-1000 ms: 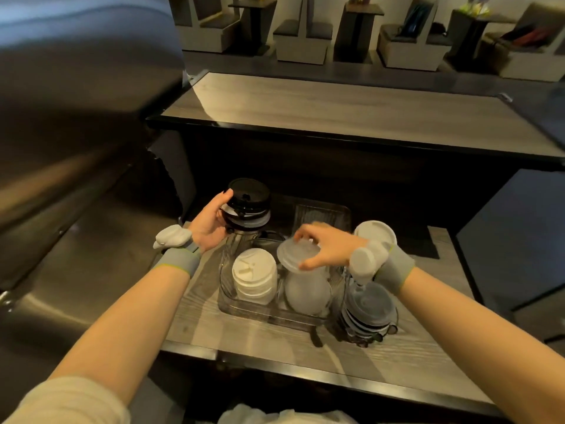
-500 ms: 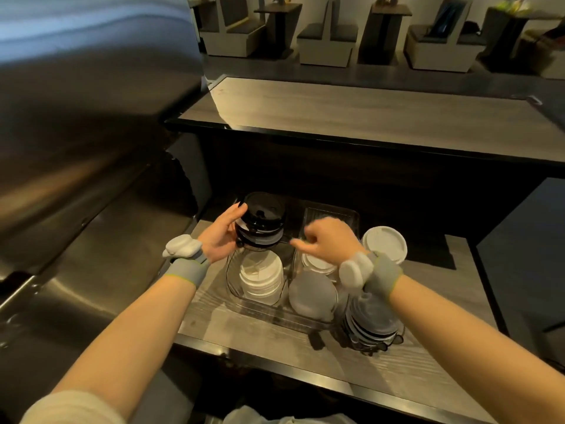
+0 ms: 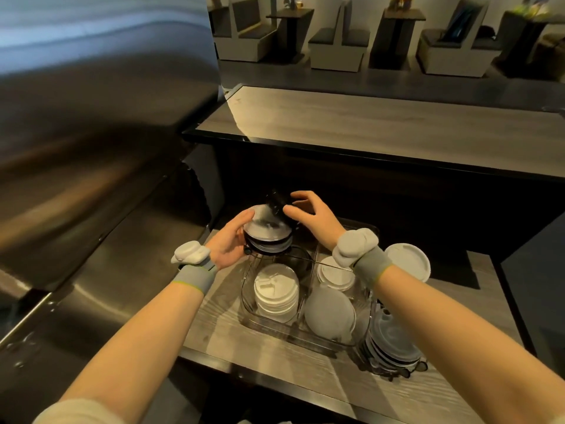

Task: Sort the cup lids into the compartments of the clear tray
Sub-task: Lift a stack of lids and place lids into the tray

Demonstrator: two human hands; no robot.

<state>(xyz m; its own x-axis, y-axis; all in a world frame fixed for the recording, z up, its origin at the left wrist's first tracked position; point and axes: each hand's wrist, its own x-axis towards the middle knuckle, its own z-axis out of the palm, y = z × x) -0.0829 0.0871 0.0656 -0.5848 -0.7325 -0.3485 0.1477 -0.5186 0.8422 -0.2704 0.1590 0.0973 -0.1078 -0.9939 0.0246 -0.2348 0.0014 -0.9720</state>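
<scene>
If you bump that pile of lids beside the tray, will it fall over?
It would probably slide apart: the pile is tall and unevenly stacked. It looks like thin plastic, so it is likely light and easy to shove. The tray wall beside it might catch some.

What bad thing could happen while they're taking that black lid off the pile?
1. The left hand holds the mixed stack of lids above the clear tray. It might tip as the right hand pulls at the black lid, spilling lids into the wrong compartments.
2. The frosted dome lids lean crookedly in their compartment, so a dropped lid could knock them over.
</scene>
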